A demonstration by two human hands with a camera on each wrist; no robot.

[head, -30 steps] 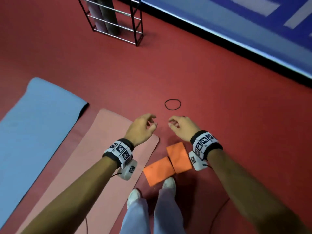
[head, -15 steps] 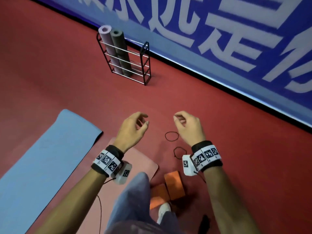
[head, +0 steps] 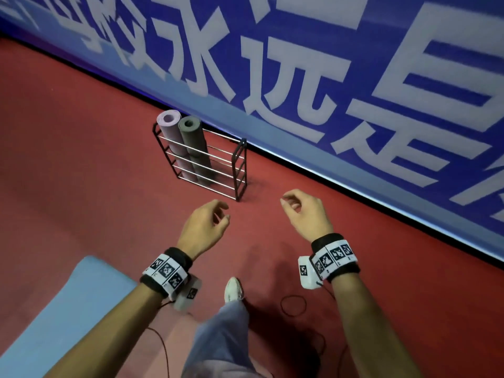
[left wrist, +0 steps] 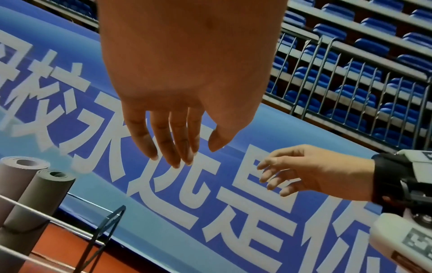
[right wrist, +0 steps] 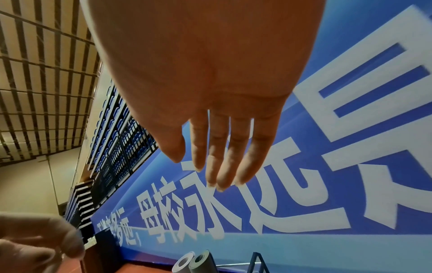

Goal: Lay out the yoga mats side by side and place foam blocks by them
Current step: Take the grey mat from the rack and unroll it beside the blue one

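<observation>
While my hands are out in front of me, I see things that could go wrong. A thin black band lies on the red floor just beside my shoe, and cords hang from the boxes on my wrists. If I step without looking, my foot could catch one and I could trip. The two rolled mats stand up tall in the wire rack, touching each other. If I pull one out fast, I think the other could tip over, or the light rack could slide or fall. A rolled mat is soft and fat, so one hand may not hold it well; it could slip or start to unroll.

My left hand holds nothing. Its fingers hang loose and a little bent. My right hand holds nothing too, and its fingers are loose the same way.

The purple rolled mat and the grey rolled mat are ahead of my fingers, near the blue wall, more on my left hand's side. My hands are near the rack but not touching it. The blue mat lies flat on the floor, down by my left arm. I cannot see any foam blocks right now.
</observation>
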